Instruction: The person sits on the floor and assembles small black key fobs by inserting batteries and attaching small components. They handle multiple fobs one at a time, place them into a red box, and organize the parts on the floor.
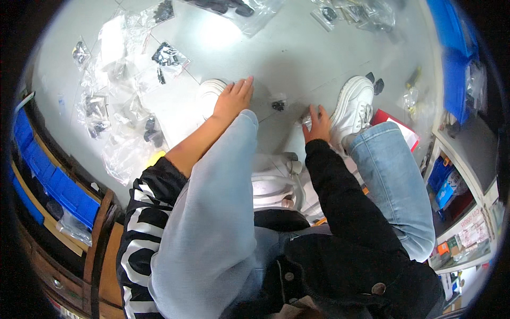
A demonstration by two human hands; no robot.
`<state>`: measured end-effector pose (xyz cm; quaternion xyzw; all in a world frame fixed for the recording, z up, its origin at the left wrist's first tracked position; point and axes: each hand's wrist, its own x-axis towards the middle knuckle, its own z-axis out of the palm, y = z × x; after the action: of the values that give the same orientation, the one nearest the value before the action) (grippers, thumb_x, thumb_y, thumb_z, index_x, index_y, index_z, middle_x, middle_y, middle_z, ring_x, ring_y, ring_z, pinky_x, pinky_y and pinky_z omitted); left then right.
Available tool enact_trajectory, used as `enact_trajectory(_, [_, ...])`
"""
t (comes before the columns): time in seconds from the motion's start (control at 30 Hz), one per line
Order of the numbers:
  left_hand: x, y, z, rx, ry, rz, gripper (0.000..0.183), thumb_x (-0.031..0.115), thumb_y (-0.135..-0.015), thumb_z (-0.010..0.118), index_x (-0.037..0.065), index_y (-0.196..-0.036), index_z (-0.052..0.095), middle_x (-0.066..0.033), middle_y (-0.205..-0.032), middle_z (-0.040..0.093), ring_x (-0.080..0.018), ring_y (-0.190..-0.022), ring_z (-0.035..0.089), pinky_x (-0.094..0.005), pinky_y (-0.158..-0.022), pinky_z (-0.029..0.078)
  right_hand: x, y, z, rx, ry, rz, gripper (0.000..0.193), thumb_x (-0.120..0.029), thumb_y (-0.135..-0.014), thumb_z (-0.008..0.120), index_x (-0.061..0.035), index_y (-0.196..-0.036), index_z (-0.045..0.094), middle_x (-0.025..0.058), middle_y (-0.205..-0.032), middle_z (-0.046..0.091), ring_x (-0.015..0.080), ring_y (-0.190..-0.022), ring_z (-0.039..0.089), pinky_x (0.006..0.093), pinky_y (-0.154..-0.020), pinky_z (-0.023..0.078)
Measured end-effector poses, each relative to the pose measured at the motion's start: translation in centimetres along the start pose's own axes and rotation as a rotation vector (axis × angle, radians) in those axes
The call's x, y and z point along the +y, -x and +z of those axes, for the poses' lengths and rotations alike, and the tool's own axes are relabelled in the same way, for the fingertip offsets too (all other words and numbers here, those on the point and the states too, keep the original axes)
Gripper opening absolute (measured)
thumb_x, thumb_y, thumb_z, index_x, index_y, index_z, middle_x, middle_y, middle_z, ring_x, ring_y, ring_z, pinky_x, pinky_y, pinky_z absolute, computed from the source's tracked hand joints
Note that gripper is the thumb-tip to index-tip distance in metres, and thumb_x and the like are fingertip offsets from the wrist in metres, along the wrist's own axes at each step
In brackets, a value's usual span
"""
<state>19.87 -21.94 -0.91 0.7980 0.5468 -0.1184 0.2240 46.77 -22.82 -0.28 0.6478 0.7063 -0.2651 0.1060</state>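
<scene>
My left hand [235,98] is open, its fingers stretched out beside my left white shoe [210,95] and just past the bent left knee. Nothing shows in it. Farther right, my right hand [319,127] is low beside my right white shoe [351,103]. Its thumb and fingers are around a small clear plastic bag [306,120]; what the bag contains cannot be made out. On the floor between the two hands lies a small clear bag with black parts [278,105].
Clear bags [119,80] are strewn at the left, one holding black parts [167,55]. A large bag [234,8] lies at the far edge. Blue bins [50,175] line the left; a blue bin [454,58] and white shelf [459,159] stand right. A red folder [383,116] is by my right shoe.
</scene>
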Motion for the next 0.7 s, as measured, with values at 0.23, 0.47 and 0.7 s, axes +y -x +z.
enact_trajectory(0.23, [1.1, 0.2, 0.0, -0.006, 0.014, 0.008, 0.041, 0.017, -0.085, 0.039, 0.003, -0.124, 0.037, -0.0124, -0.132, 0.031, -0.0259, -0.118, 0.036, -0.0336, -0.095, 0.034, 2.6, 8.1, 3.3, -0.119, -0.006, 0.200, 0.081, -0.013, -0.065, 0.069, -0.0128, -0.132, 0.023, 0.0123, -0.134, 0.021, 0.0315, -0.116, 0.033, 0.0382, -0.096, 0.032])
enact_trajectory(0.47, [1.1, -0.1, -2.2, 0.062, 0.576, -0.243, 0.036, 0.008, -0.078, 0.046, 0.005, -0.113, 0.047, -0.0143, -0.116, 0.044, -0.0286, -0.106, 0.045, -0.0343, -0.089, 0.039, 3.7, 6.6, 5.8, 0.210, -0.382, 1.069, 0.072, -0.022, -0.059, 0.074, 0.0014, -0.117, 0.039, 0.0188, -0.111, 0.047, 0.0322, -0.104, 0.044, 0.0385, -0.086, 0.038])
enact_trajectory(0.7, [-0.6, -2.6, -2.2, 0.020, 0.163, -0.002, 0.030, 0.009, -0.074, 0.049, 0.010, -0.104, 0.049, -0.0107, -0.098, 0.047, -0.0250, -0.097, 0.048, -0.0341, -0.080, 0.042, 4.0, 4.1, 7.0, 0.089, -0.906, 1.221, 0.056, -0.028, -0.062, 0.073, 0.0030, -0.104, 0.052, 0.0173, -0.098, 0.057, 0.0239, -0.089, 0.055, 0.0328, -0.075, 0.044])
